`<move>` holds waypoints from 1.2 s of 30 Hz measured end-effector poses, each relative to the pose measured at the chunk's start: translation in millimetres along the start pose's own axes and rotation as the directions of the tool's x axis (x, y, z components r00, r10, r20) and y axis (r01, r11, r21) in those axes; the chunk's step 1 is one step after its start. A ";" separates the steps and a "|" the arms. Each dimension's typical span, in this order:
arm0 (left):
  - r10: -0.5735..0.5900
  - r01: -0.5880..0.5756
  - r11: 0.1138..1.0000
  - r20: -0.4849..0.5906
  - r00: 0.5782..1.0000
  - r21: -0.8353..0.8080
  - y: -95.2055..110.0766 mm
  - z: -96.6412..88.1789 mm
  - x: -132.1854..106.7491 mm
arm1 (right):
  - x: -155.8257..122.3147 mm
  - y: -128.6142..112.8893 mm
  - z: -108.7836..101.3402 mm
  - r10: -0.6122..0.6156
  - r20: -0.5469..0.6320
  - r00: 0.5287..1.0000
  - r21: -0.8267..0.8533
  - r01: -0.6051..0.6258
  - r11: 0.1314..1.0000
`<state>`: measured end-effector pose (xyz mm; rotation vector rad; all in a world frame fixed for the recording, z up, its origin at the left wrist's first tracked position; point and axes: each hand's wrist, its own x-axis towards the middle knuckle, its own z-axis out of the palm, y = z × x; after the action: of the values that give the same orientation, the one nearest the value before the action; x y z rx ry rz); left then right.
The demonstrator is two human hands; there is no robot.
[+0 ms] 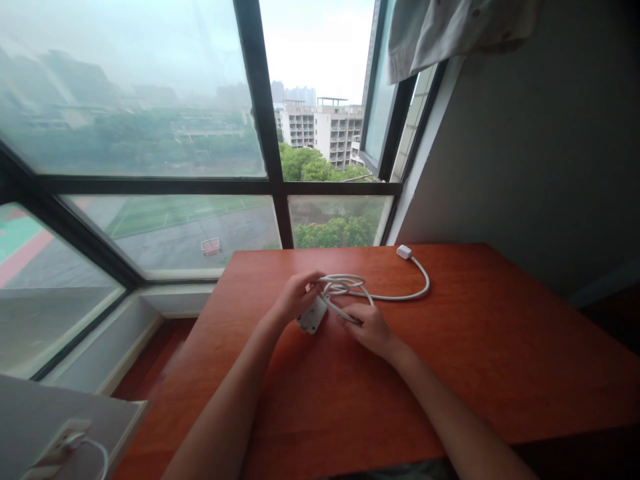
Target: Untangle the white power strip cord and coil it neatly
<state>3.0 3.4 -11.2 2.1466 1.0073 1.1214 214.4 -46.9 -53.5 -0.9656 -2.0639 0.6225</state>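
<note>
A white power strip (313,316) with a thick white cable (395,296) lies on the reddish wooden table (475,373). My left hand (296,297) grips the strip's body and the coiled part of the cable. My right hand (367,328) pinches a stretch of the cable just beside the strip. Several loops of the cable (345,285) sit between my hands. The rest of the cable curves right and back to its white plug (404,252) near the table's far edge.
A large window with dark frames (265,127) stands behind the table. A grey wall (540,147) runs along the right. Cloth (450,30) hangs at the top right. A white socket with a cable (65,447) sits at the lower left.
</note>
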 end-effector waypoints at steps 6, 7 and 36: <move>-0.045 0.062 0.989 0.128 0.991 -0.133 12.9 3.9 -0.9 | 4.2 -5.4 -8.4 0.274 -0.199 0.941 0.332 -0.198 0.922; -0.066 0.090 0.980 0.141 0.988 -0.177 13.9 4.9 -1.2 | 4.5 -6.1 -9.2 0.301 -0.213 0.930 0.377 -0.206 0.903; -0.318 0.269 0.891 -0.078 0.945 -0.366 -1.6 8.3 -3.6 | 93.8 39.5 -36.3 0.304 0.482 0.822 0.431 -0.524 0.734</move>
<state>8.0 0.7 -18.4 1.5920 1.0584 1.2045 220.3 55.2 -18.5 -1.0189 -1.7890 1.6726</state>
